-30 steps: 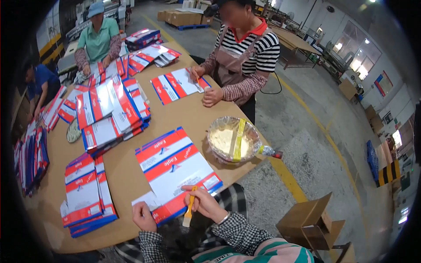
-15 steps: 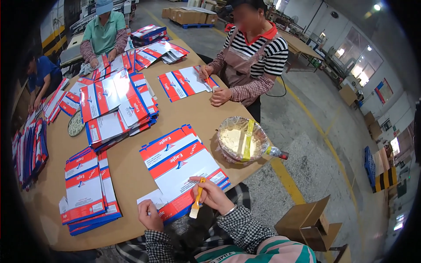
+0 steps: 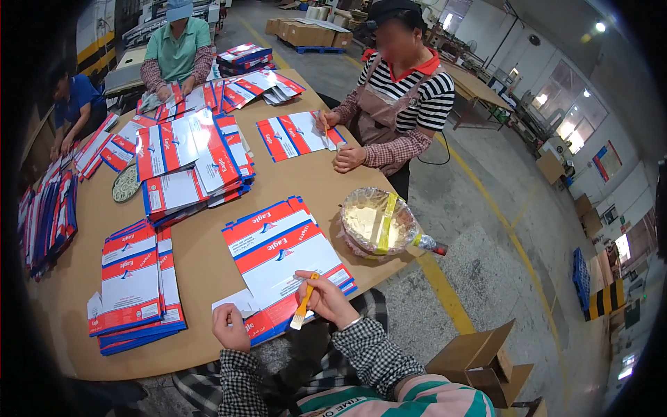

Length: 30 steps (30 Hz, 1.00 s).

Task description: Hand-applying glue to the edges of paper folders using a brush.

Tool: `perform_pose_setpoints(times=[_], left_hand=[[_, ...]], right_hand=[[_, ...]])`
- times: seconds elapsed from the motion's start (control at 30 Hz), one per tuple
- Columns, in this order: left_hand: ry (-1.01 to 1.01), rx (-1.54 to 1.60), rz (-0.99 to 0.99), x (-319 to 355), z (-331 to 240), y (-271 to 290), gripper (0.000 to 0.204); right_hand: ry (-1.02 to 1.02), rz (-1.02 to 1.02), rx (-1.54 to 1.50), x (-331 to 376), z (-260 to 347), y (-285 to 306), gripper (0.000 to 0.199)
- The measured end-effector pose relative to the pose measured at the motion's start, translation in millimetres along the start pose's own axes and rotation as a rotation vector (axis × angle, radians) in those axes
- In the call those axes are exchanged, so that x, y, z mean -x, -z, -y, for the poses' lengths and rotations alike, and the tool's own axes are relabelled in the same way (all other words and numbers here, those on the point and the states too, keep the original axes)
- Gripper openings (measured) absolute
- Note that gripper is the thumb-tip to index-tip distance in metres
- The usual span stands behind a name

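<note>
Bright overhead lighting, soft shadows, dark fisheye rim (edges bent)

Grey concrete floor (image 3: 486,229) with yellow lines (image 3: 497,212), bright windows (image 3: 566,104) beyond.

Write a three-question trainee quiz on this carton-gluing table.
1. Which of the wearer's hands holds the orange-handled brush?
2. True or false: the plastic-lined bowl of pale paste sits at the wearer's left, beside the stack of flat cartons.
3. The left hand presses on: A) the bowl, B) the near edge of the flat carton in front of the wearer, C) the brown cardboard box on the floor.

Key
1. The right hand.
2. False: it stands to the right, near the table edge.
3. B.
</note>
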<state>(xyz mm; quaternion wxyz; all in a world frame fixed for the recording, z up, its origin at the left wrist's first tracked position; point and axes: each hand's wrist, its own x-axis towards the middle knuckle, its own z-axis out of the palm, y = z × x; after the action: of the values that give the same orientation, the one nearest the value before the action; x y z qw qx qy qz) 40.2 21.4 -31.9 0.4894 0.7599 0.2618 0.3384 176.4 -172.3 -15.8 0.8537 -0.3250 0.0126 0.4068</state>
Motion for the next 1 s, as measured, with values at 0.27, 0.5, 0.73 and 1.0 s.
perform_pose_setpoints(times=[0.27, 0.5, 0.73, 1.0], left_hand=[[-0.017, 0.0, -0.007, 0.9, -1.2, -1.3, 0.006], [-0.005, 0.006, -0.012, 3.8, 4.8, -0.3, 0.007], [-0.015, 0.002, -0.005, -0.5, -0.7, -3.5, 0.006], [0.011, 0.001, 0.002, 0.0, 1.3, -0.7, 0.006]], right_hand=[[0.009, 0.03, -0.009, 1.1, -1.2, 3.8, 0.034], [-0.004, 0.038, 0.017, 2.9, -0.9, 1.5, 0.033], [0.0, 0.072, 0.027, -0.4, 2.0, 6.6, 0.035], [0.0, 0.014, 0.032, 1.5, 2.8, -5.3, 0.034]])
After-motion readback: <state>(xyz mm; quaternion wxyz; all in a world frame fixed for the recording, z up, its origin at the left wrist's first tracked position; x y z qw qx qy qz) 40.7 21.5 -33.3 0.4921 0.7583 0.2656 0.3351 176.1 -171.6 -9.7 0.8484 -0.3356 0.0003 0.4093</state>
